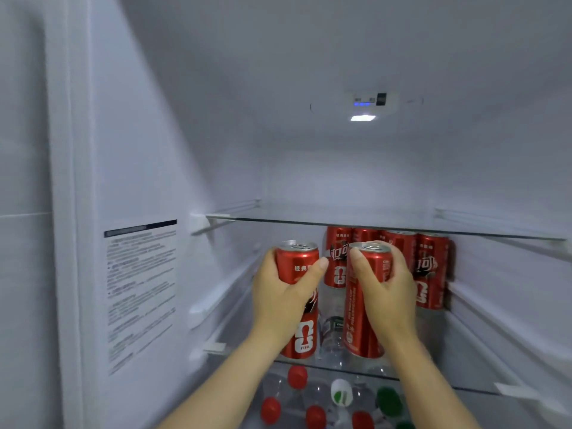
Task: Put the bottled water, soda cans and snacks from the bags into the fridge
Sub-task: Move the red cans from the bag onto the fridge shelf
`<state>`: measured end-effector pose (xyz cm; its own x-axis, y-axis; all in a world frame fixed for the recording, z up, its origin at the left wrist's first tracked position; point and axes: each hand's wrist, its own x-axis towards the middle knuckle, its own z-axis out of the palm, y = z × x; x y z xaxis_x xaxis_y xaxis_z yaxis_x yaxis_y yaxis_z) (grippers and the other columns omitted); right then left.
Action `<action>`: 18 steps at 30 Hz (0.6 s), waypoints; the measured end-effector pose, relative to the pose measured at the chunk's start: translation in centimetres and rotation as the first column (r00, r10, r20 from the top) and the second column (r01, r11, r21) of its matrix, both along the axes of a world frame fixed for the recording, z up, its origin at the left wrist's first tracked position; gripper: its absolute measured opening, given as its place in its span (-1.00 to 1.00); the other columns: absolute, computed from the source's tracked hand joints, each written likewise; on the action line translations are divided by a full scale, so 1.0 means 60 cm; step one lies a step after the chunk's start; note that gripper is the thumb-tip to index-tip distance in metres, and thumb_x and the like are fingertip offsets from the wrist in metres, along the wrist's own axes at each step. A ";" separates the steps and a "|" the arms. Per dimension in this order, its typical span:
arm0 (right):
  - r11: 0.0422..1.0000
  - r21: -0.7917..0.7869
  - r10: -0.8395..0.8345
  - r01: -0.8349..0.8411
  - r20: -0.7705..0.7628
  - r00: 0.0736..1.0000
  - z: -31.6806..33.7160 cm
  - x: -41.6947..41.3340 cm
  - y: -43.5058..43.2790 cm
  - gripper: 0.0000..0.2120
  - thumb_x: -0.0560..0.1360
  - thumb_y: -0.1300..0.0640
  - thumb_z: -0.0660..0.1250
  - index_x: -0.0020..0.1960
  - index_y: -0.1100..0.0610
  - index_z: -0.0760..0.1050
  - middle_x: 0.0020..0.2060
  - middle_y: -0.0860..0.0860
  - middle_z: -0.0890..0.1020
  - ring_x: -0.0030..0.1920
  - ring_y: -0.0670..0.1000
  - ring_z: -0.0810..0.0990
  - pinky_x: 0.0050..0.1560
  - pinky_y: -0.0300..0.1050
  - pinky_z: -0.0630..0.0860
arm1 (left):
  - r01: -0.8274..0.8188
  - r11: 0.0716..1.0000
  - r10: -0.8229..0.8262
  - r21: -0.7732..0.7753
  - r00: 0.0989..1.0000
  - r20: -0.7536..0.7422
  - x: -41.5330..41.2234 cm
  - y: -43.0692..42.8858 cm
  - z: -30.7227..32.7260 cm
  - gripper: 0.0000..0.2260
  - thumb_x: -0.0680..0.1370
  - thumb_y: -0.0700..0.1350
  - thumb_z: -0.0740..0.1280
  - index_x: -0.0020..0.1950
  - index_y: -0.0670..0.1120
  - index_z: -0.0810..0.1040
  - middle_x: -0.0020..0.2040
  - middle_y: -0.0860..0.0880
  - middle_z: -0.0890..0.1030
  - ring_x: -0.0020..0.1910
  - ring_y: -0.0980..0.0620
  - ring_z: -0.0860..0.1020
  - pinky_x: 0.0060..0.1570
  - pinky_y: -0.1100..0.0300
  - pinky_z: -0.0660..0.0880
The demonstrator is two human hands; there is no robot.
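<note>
Fingers (316, 267) of the left hand (278, 301) curl round the upper half of one red soda can (297, 264). Those of the right hand (390, 294) wrap a second can (359, 323) the same way, with the thumb across the front. Both cans are upright, side by side but apart, at the front of the middle glass shelf (439, 351) inside the fridge (148, 150). Whether their bases rest on the glass or hang just above it cannot be told.

Hazards. Both cans are near the shelf's front edge. A release before the base is fully supported is likely to tip a can forward onto the capped water bottles (297, 376) on the level below. Pushing either can back too fast risks knocking the back row of cans (431, 270), which stands close-packed near the rear wall. The upper glass shelf (371, 225) lies just above the can tops, so lifting during the push could strike a rim against it. With both hands loaded, neither is free to steady a toppling can.

Appearance. Each can is tall and slim, red with white lettering and a silver top. The left one shows a white trophy emblem low on its side. The smooth wall may slip if damp, though no moisture is visible.
</note>
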<state>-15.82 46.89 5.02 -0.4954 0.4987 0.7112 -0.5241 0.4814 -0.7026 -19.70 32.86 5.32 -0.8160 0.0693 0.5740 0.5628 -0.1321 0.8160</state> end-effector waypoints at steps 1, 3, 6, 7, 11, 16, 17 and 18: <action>1.000 0.003 -0.001 0.001 -0.003 1.000 -0.001 -0.005 0.005 -0.65 0.42 -0.14 0.35 0.15 -0.06 0.45 -0.09 -0.09 0.63 -0.14 -0.22 0.62 -0.23 -0.37 0.52 | -0.011 1.000 0.011 -0.019 1.000 -0.022 -0.013 0.010 -0.002 -0.69 0.32 0.11 0.49 -0.02 0.09 0.51 -0.16 0.09 0.64 -0.22 0.24 0.61 -0.22 0.32 0.51; 1.000 0.006 0.012 -0.012 -0.009 1.000 -0.003 -0.010 0.011 -0.66 0.39 -0.16 0.34 0.12 -0.11 0.43 -0.10 -0.10 0.63 -0.14 -0.22 0.62 -0.22 -0.42 0.52 | -0.011 0.999 0.010 -0.034 0.999 -0.039 -0.033 0.023 -0.005 -0.69 0.34 0.09 0.50 0.00 0.12 0.50 -0.17 0.14 0.63 -0.20 0.27 0.60 -0.21 0.33 0.50; 0.999 0.010 0.037 -0.037 -0.006 0.999 -0.005 -0.020 0.022 -0.69 0.37 -0.16 0.34 0.07 -0.17 0.40 -0.11 -0.12 0.62 -0.14 -0.24 0.62 -0.24 -0.44 0.51 | 0.013 0.999 -0.014 -0.032 0.999 -0.041 -0.059 0.040 -0.006 -0.68 0.35 0.06 0.50 0.03 0.14 0.48 -0.15 0.17 0.62 -0.18 0.31 0.60 -0.26 0.40 0.50; 0.999 0.008 0.039 -0.039 -0.001 0.999 -0.006 -0.024 0.025 -0.68 0.37 -0.16 0.34 0.09 -0.17 0.40 -0.11 -0.13 0.62 -0.13 -0.25 0.62 -0.24 -0.45 0.50 | 0.031 0.999 -0.033 -0.036 0.999 -0.038 -0.066 0.044 -0.005 -0.68 0.36 0.05 0.50 0.04 0.14 0.48 -0.14 0.17 0.62 -0.18 0.34 0.59 -0.29 0.44 0.49; 0.999 0.046 0.023 -0.026 0.066 0.998 -0.010 -0.042 0.041 -0.57 0.42 -0.16 0.35 0.23 -0.10 0.35 -0.06 -0.13 0.61 -0.09 -0.27 0.61 -0.21 -0.36 0.52 | 0.092 0.993 -0.090 -0.076 0.996 0.023 -0.088 0.055 -0.014 -0.68 0.39 0.11 0.45 0.07 0.10 0.48 -0.10 0.13 0.62 -0.18 0.30 0.61 -0.33 0.46 0.48; 0.973 0.230 -0.096 0.023 0.311 0.946 -0.003 -0.081 0.092 -0.41 0.47 -0.30 0.22 0.34 0.03 0.23 0.05 -0.11 0.57 0.05 -0.12 0.58 0.04 -0.14 0.53 | 0.148 0.904 -0.113 -0.402 0.987 0.111 -0.115 0.062 -0.047 -0.66 0.53 0.18 0.25 0.21 0.06 0.32 0.07 0.11 0.54 0.03 0.13 0.54 -0.13 0.34 0.45; 0.964 0.261 -0.137 0.045 0.349 0.927 -0.006 -0.086 0.103 -0.42 0.48 -0.30 0.20 0.33 0.06 0.24 0.07 -0.10 0.57 0.07 -0.08 0.58 0.08 -0.08 0.54 | 0.145 0.873 -0.109 -0.465 0.989 0.105 -0.121 0.064 -0.053 -0.64 0.56 0.15 0.23 0.28 0.03 0.31 0.13 0.08 0.53 0.08 0.10 0.52 -0.03 0.28 0.46; 0.957 0.283 -0.172 0.065 0.371 0.912 -0.012 -0.087 0.110 -0.45 0.50 -0.29 0.18 0.31 0.06 0.26 0.08 -0.08 0.57 0.08 -0.05 0.58 0.09 -0.05 0.55 | 0.133 0.846 -0.103 -0.516 0.991 0.086 -0.127 0.066 -0.059 -0.61 0.57 0.13 0.22 0.33 0.01 0.31 0.19 0.05 0.52 0.13 0.08 0.51 0.06 0.21 0.47</action>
<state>-21.04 53.49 4.28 -0.7067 0.3959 0.5863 -0.1630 0.7153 -0.6795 -27.30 36.79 1.81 -0.8107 0.4427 0.3832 0.5241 0.2568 0.8120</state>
